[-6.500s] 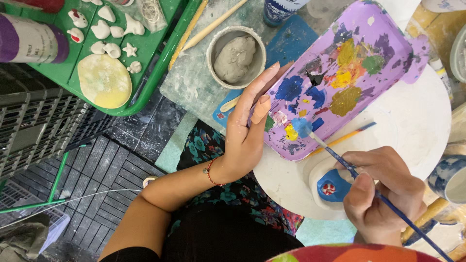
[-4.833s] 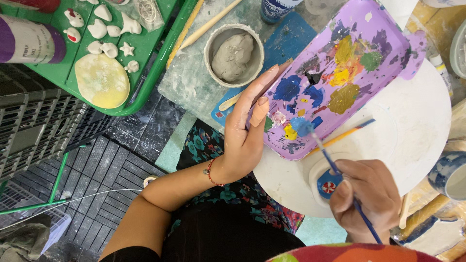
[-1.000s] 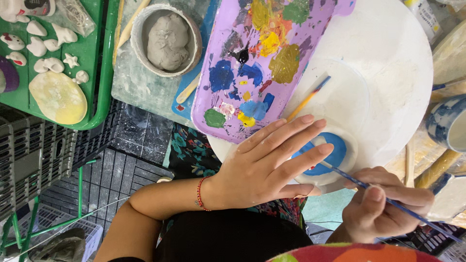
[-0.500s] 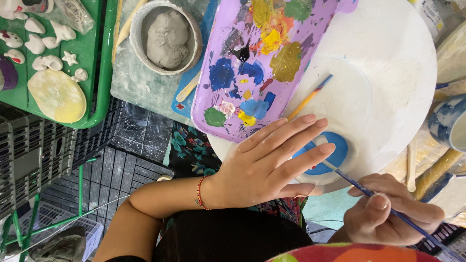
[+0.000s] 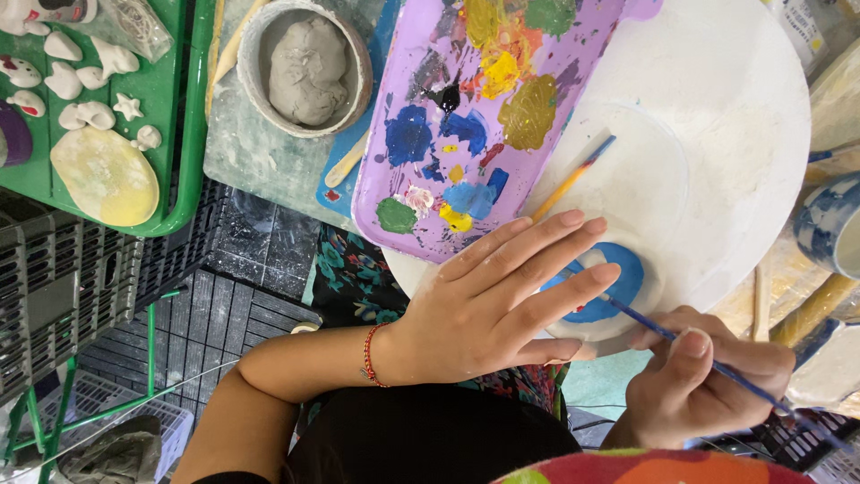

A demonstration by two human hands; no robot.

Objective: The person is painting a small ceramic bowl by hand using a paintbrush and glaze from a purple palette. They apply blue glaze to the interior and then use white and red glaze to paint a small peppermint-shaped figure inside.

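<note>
painting a blue piece
left hand [image 5: 488, 300] lies flat, fingers spread, on the blue piece [image 5: 609, 282] at centre right; right hand [image 5: 703, 381] pinches a brush [image 5: 681, 342] touching it.

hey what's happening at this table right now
A person is painting a small round piece blue on a white round board. The left hand lies flat on the piece, steadying it, while the right hand holds a thin brush with its tip at the blue edge. A purple paint tray sits just behind.
</note>
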